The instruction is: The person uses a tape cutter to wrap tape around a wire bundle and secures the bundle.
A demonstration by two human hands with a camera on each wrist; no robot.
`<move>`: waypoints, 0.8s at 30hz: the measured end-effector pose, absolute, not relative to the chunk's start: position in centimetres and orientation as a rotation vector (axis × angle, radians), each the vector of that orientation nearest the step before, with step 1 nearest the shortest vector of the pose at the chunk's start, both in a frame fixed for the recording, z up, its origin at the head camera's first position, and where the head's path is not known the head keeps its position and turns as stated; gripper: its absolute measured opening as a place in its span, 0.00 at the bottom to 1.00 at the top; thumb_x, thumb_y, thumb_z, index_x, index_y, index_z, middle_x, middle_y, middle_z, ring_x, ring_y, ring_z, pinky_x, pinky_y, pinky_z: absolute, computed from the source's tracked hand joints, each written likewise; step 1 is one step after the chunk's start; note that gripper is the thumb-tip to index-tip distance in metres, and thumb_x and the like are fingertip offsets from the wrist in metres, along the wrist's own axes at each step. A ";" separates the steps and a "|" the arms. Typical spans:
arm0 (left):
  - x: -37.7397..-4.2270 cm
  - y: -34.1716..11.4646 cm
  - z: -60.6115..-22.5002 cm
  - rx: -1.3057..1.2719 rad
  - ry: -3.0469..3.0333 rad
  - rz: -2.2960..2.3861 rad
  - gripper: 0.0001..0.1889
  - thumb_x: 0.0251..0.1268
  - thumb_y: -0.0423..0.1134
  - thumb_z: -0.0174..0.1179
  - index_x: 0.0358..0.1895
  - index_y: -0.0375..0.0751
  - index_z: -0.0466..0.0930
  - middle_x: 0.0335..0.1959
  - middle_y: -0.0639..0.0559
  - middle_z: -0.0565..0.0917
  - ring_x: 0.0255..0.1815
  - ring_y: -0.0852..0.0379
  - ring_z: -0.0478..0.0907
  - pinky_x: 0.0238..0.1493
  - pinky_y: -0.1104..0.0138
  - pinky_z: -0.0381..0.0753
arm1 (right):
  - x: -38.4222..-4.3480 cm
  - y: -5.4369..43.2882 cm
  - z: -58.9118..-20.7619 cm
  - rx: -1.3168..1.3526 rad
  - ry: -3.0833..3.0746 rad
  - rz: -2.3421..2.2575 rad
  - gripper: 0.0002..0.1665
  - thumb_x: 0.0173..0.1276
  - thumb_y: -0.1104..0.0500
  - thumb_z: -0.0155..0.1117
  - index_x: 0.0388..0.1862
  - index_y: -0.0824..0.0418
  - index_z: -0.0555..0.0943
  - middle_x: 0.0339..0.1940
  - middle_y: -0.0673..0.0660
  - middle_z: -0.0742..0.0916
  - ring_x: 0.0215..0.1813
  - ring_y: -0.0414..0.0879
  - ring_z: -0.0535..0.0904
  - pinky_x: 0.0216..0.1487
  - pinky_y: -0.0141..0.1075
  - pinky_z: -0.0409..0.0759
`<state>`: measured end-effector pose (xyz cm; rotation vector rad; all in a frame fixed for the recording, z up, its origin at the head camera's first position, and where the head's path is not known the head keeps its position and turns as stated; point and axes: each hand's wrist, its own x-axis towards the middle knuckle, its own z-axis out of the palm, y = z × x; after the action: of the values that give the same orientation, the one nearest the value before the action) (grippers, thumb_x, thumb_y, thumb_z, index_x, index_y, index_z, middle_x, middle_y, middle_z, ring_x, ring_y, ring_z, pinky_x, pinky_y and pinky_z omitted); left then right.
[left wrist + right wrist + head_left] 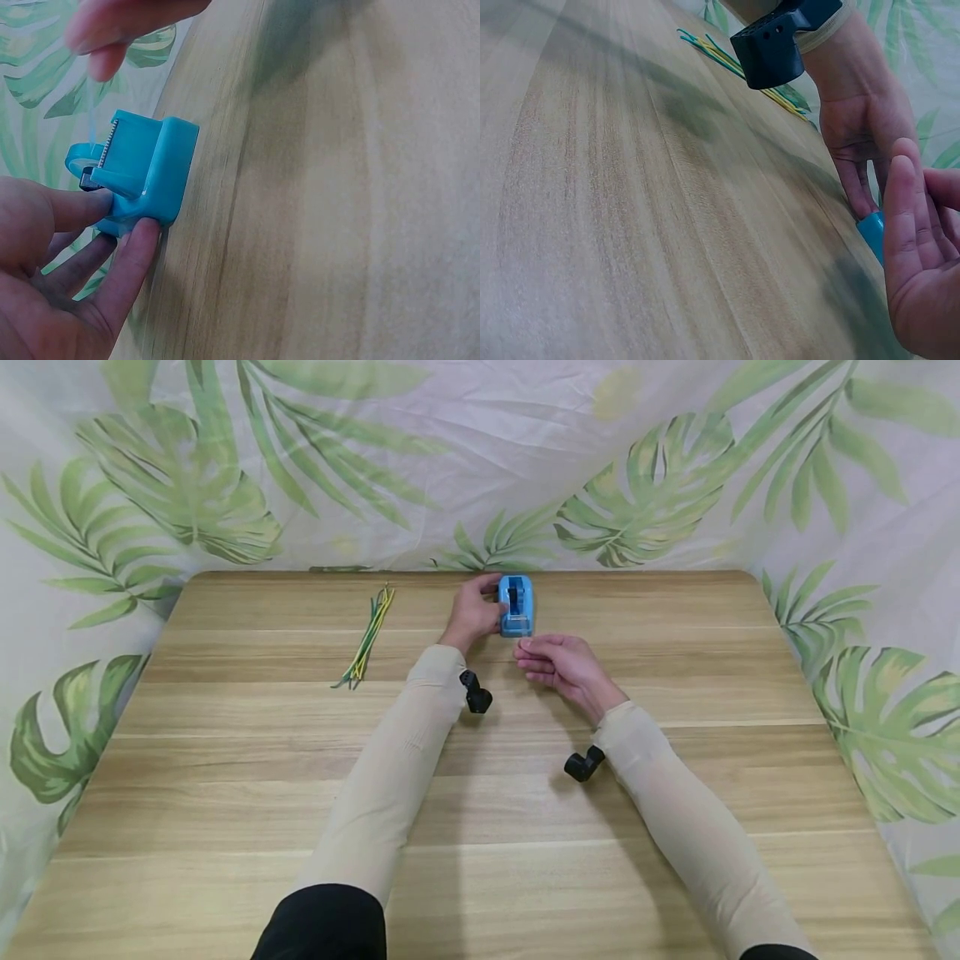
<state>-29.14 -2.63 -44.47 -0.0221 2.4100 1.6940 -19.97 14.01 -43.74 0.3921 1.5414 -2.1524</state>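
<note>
A blue tape dispenser (527,606) stands near the far edge of the table. My left hand (472,614) grips its left side, with thumb and fingers on the body in the left wrist view. In that view a clear strip of tape (91,112) runs up from the dispenser past its serrated cutter (109,142). My right hand (564,667) pinches the strip's end between thumb and index finger, just in front of the dispenser. In the right wrist view my right hand (922,255) hides most of the dispenser.
A loose bundle of thin green and yellow wire-like strands (367,639) lies left of the left hand. The wooden table (525,877) ends at a leaf-print cloth (495,460) behind it. A small black camera (476,693) sits at the left wrist, another (583,765) at the right.
</note>
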 end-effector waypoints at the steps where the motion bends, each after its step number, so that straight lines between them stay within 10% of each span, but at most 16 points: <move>1: -29.1 -2.6 -44.5 -0.023 2.409 1.693 0.29 0.69 0.26 0.61 0.72 0.44 0.71 0.66 0.42 0.75 0.55 0.46 0.79 0.37 0.63 0.86 | -19.9 14.0 -43.7 0.394 1.539 -2.154 0.24 0.75 0.65 0.62 0.64 0.76 0.74 0.36 0.58 0.90 0.35 0.44 0.88 0.35 0.34 0.86; 24: -29.1 -2.5 -44.5 -0.030 2.422 1.684 0.28 0.69 0.26 0.61 0.72 0.43 0.71 0.65 0.42 0.75 0.53 0.47 0.79 0.37 0.62 0.86 | -19.4 14.1 -43.9 0.399 1.518 -2.168 0.23 0.74 0.65 0.63 0.63 0.76 0.74 0.36 0.58 0.90 0.35 0.45 0.88 0.36 0.34 0.86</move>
<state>-29.14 -2.50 -44.48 -0.0296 2.4221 1.6839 -19.40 14.12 -43.85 0.3992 1.5181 -2.1679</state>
